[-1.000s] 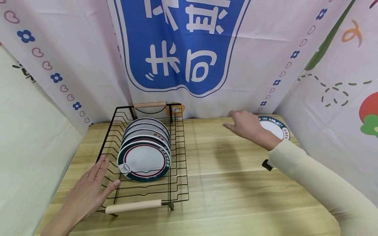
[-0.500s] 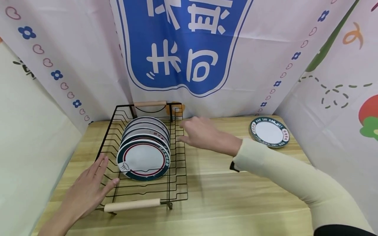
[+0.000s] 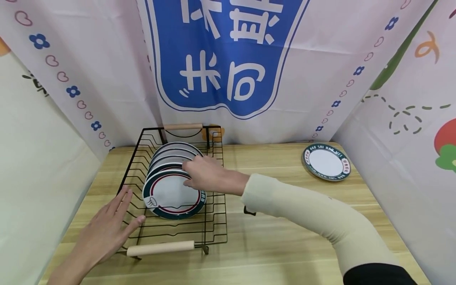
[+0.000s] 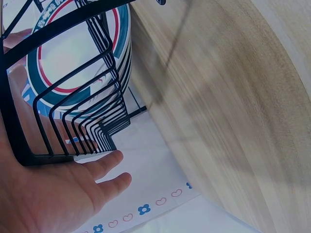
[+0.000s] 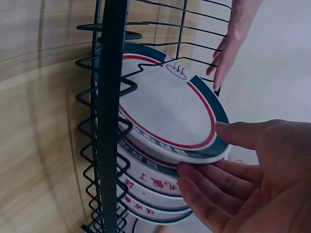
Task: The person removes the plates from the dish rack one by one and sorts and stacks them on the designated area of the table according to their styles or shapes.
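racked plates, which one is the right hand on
The front plate: the right hand has its thumb over this one's face, while the other plates stand behind it.

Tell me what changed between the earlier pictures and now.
The right hand moved left, from beside the stacked plates to the rack, and now pinches the rim of the front plate. The left hand, rack and plates stayed put.
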